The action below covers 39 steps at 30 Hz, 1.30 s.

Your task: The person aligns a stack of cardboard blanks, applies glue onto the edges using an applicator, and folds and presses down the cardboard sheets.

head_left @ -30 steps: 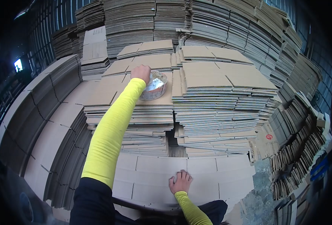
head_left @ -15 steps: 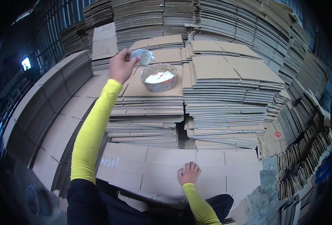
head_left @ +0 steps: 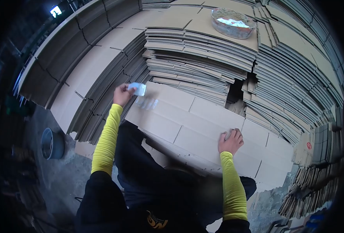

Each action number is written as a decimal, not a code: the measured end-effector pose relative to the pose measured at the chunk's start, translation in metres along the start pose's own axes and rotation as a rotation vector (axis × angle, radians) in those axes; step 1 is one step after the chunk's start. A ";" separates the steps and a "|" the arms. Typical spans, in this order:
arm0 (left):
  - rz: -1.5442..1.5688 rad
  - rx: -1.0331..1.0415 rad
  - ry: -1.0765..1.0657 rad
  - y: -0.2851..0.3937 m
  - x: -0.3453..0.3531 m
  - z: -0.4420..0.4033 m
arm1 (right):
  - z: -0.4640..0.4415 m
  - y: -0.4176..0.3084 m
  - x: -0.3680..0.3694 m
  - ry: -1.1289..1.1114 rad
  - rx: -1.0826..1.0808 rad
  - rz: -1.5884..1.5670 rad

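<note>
My left hand [head_left: 121, 94] pinches a small, pale, flat piece [head_left: 137, 89] between thumb and fingers, just above the left end of a flat cardboard sheet [head_left: 203, 122]. Shiny whitish marks [head_left: 147, 103] show on the sheet beside it. My right hand [head_left: 231, 142] rests on the same sheet farther right, its fingers bent and apart, pressing on the board. A round bowl [head_left: 233, 34] with white stuff in it stands on a cardboard stack at the back.
Stacks of flattened cardboard [head_left: 195, 58] rise behind the sheet, and others [head_left: 300, 73] stand at the right. Strapped cardboard [head_left: 82, 73] curves along the left. A grey bucket [head_left: 52, 143] sits on the floor at the left. Bundled cardboard pieces [head_left: 310, 190] lie at the lower right.
My left hand has come down from beside the bowl to the sheet's left end with the pale piece. The right hand stays on the sheet, its fingers more bent. The view has turned down and left.
</note>
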<state>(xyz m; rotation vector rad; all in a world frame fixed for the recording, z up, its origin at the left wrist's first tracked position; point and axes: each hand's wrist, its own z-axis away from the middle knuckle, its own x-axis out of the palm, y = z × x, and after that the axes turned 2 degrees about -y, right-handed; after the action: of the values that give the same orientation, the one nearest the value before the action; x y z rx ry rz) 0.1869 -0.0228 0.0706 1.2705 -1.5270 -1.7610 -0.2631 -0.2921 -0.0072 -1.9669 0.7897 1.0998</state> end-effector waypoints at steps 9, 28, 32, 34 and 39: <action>-0.571 -0.128 0.183 -0.071 0.011 0.013 | -0.001 -0.001 -0.001 -0.043 0.023 0.001; -0.855 0.139 0.025 -0.035 0.012 0.007 | 0.001 0.001 0.001 -0.020 0.016 0.025; -1.011 0.211 0.025 -0.028 0.004 0.002 | 0.000 -0.001 -0.001 -0.043 0.036 0.026; -0.803 0.156 0.073 -0.019 0.008 0.007 | -0.001 0.000 0.002 -0.006 0.020 0.041; -0.680 0.094 -0.040 -0.026 0.013 0.015 | 0.000 0.002 0.005 0.022 -0.004 0.054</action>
<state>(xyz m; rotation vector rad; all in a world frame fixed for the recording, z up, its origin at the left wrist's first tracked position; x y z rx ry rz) 0.1736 -0.0190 0.0411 1.9787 -1.2895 -2.1322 -0.2630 -0.2941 -0.0119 -1.9742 0.8573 1.1134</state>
